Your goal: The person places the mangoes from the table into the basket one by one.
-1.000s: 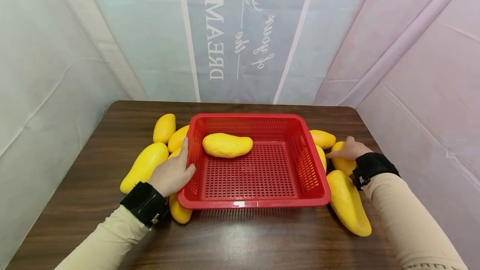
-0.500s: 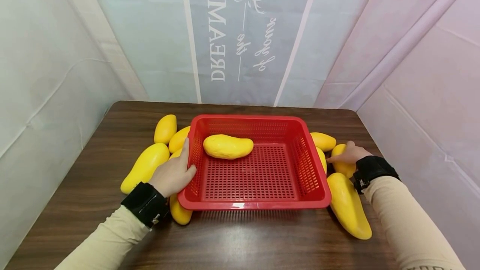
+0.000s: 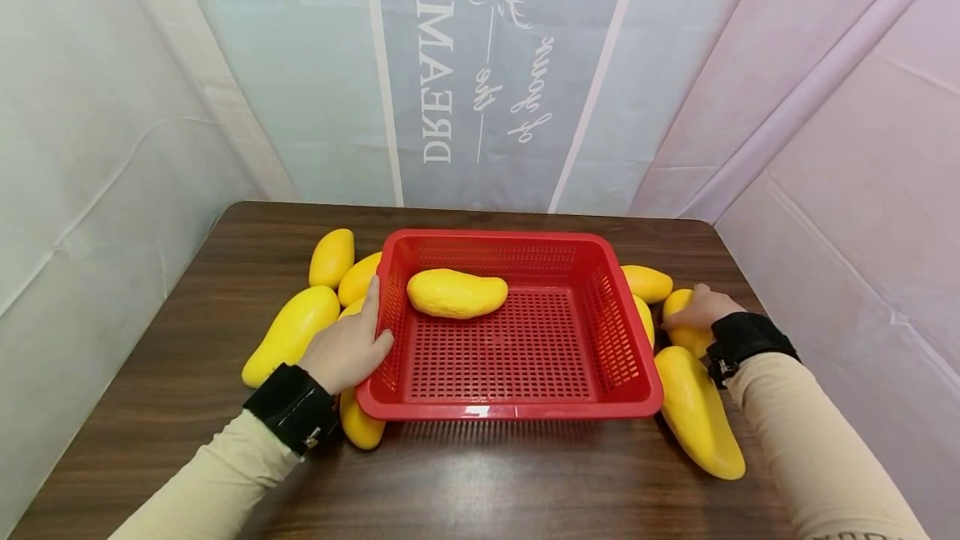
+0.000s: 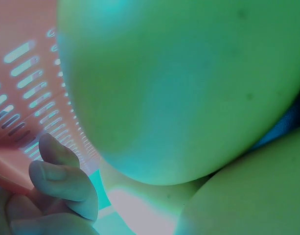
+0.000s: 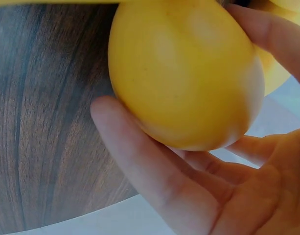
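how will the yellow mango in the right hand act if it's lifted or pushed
The mango is probably firm: its outline shows no dent beside the right hand. Its smooth, shiny skin may make it a bit slippery. Being rounded, it could roll if nudged, though its uneven outline might make that roll wobbly.

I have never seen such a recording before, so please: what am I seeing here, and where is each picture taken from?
This is no robot but a person's bare left hand and right hand, each with a black wristband. The wide picture comes from a camera on the head; the close ones from the wrists, and the left one has greenish colours. On the brown table stands a red basket with one yellow fruit inside; more fruits lie to both sides. The left hand holds the basket's rim, while the right fingers curl around another fruit.
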Demonstrator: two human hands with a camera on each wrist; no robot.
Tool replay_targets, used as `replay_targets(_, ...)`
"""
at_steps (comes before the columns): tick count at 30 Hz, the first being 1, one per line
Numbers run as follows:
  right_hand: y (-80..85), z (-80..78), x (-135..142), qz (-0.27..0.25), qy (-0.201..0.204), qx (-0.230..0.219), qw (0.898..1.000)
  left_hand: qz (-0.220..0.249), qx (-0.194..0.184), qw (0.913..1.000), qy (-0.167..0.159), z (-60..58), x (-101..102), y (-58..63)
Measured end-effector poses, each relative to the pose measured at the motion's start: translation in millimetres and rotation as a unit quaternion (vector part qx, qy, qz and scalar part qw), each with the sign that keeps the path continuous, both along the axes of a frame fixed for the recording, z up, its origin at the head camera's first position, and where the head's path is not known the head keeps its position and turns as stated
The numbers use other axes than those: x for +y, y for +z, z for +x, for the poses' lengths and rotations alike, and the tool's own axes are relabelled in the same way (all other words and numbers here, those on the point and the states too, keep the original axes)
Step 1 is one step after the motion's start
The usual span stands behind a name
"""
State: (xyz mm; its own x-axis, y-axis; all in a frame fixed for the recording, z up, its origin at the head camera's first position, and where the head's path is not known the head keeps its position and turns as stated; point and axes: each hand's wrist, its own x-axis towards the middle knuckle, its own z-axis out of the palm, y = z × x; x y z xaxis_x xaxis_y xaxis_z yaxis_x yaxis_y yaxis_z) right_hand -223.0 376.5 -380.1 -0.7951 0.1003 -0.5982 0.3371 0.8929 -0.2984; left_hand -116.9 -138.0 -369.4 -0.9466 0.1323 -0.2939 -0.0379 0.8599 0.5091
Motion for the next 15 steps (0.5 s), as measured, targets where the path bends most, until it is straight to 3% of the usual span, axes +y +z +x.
replay_targets(5, 3.2, -0.7, 1.0, 0.032, 0.031, 0.030, 0.999, -0.012, 0.008, 0.9999, -0.002, 0.0, 0.2, -0.2)
replay_targets(15, 7.9, -2.5, -2.5, 0.044, 0.016, 0.082, 0.996, -0.010, 0.006, 0.9999, 0.000, 0.5, 0.4, -1.0)
